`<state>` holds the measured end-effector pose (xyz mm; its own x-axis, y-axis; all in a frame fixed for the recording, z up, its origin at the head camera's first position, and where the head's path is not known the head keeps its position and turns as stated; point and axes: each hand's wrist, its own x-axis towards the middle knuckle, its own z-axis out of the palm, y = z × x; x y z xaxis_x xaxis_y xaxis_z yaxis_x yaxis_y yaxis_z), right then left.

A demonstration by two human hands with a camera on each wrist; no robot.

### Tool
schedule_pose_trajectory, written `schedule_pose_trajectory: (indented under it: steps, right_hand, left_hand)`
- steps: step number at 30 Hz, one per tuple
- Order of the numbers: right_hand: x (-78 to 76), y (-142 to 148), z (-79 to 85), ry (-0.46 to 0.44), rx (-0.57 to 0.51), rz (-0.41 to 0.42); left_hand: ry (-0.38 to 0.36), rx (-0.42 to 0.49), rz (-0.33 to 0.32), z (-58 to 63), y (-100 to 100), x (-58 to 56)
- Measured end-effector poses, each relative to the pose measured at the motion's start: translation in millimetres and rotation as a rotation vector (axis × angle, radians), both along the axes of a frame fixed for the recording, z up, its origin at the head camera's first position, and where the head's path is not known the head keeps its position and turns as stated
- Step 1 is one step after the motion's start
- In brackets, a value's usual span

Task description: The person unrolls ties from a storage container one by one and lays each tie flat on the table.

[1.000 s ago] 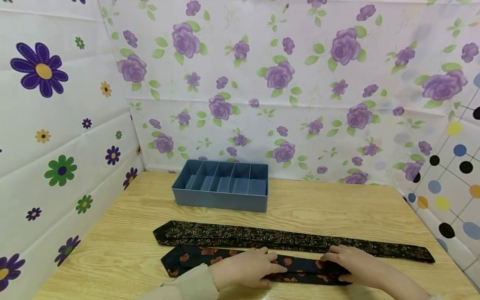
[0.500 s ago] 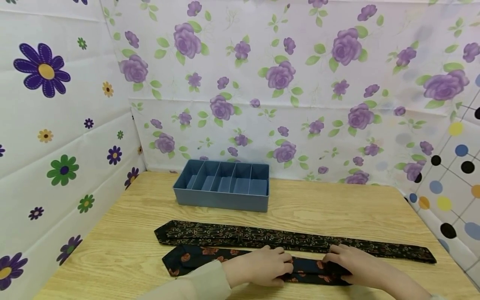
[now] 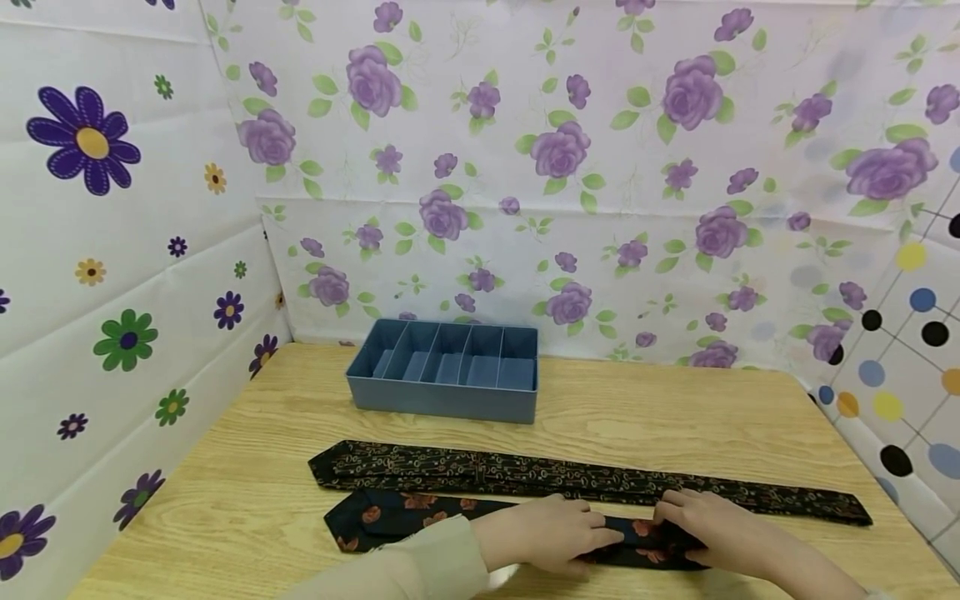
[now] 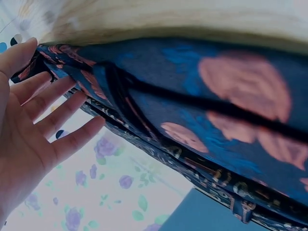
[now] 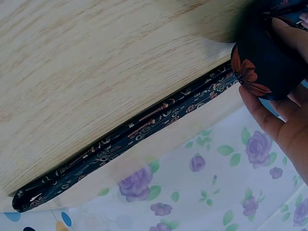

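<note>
A dark navy necktie with orange flowers (image 3: 408, 512) lies folded lengthwise across the table, its pointed end to the left. My left hand (image 3: 551, 533) is over its middle; in the left wrist view the hand (image 4: 29, 130) has its fingers spread and fairly straight, fingertips beside the fabric. At the tie's right end my right hand (image 3: 712, 529) pinches the fold. The right wrist view shows the thumb on the floral tie (image 5: 264, 62) and the fingers on its other side. Just behind lies a second, black necktie with a small gold-and-red pattern (image 3: 585, 477), also folded and untouched.
A blue organizer box (image 3: 442, 400) with several upright-walled compartments stands behind the ties, left of centre. The wooden table (image 3: 660, 408) meets flower-printed cloth walls (image 3: 480, 258) at the back and left, with a dotted cloth (image 3: 900, 392) on the right.
My left hand has slid rightward along the floral necktie, nearer to the right hand. The right hand stays at the tie's right end. Both ties and the box have kept their places.
</note>
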<state>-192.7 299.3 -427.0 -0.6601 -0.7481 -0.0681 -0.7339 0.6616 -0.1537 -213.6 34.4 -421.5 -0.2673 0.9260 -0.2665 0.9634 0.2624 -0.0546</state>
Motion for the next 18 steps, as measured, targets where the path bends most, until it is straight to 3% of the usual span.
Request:
schedule_pose_trajectory:
  steps: [5, 11, 18]
  right_hand:
    - [1.2, 0, 1.4, -0.040, 0.032, -0.042]
    - [1.0, 5, 0.5, -0.032, 0.013, -0.033]
    - [0.3, 11, 1.4, -0.024, 0.023, -0.024]
  left_hand:
    - [0.010, -0.048, 0.039, -2.5, 8, -0.6]
    - [0.022, -0.075, 0.066, -3.8, 15, -0.3]
    - [0.025, -0.070, 0.058, -2.9, 18, 1.7]
